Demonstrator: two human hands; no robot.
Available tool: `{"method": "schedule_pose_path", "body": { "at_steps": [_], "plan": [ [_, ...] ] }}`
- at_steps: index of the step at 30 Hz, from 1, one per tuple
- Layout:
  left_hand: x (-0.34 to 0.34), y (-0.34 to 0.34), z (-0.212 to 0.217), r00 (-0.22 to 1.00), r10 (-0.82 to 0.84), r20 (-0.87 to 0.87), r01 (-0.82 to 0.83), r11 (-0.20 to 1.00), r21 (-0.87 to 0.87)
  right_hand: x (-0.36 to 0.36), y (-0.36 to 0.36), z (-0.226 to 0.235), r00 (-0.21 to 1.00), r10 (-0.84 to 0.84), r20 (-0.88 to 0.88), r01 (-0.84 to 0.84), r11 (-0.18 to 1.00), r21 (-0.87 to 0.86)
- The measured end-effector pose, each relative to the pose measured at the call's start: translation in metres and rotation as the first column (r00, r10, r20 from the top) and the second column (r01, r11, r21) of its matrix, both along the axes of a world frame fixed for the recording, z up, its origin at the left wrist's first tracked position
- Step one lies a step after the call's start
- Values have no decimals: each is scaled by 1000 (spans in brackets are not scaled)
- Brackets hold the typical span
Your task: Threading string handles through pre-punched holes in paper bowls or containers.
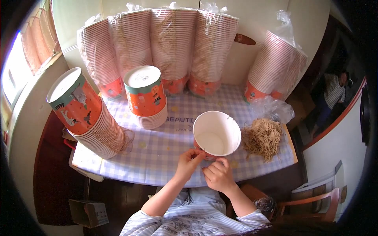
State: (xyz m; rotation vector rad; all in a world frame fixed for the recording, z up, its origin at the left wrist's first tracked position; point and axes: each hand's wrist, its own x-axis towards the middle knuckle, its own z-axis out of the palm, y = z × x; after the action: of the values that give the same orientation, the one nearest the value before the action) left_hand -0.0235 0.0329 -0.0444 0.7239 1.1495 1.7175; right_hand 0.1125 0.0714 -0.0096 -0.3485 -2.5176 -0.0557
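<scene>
A white paper bucket (212,135) with an orange outside stands open end up before me. A thin string (232,131) runs from its far rim along the right side of its mouth. At the near left rim, my left hand (188,163) is closed in a pinch on a bit of string. My right hand (219,175) is closed just below the near rim, its fingers curled; what they hold is hidden. To the right lies a tangled heap of tan strings (263,137).
A checked cloth (157,157) covers the table. Upside-down bucket stacks stand at left (88,114) and centre left (145,98). Several plastic-wrapped bucket stacks (173,47) line the wall, another (271,67) at right by a crumpled clear bag (273,109). A person (334,92) appears far right.
</scene>
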Motion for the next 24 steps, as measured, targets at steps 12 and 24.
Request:
{"method": "schedule_pose_path", "body": {
  "at_steps": [12,24],
  "plan": [
    [-10,7,9,998,-16,-54,17,1000,22,3,0,4,993,116,30,-116,993,1],
    [-33,3,7,879,79,-471,-89,996,1,15,7,13,998,52,24,-53,999,11]
  ]
}}
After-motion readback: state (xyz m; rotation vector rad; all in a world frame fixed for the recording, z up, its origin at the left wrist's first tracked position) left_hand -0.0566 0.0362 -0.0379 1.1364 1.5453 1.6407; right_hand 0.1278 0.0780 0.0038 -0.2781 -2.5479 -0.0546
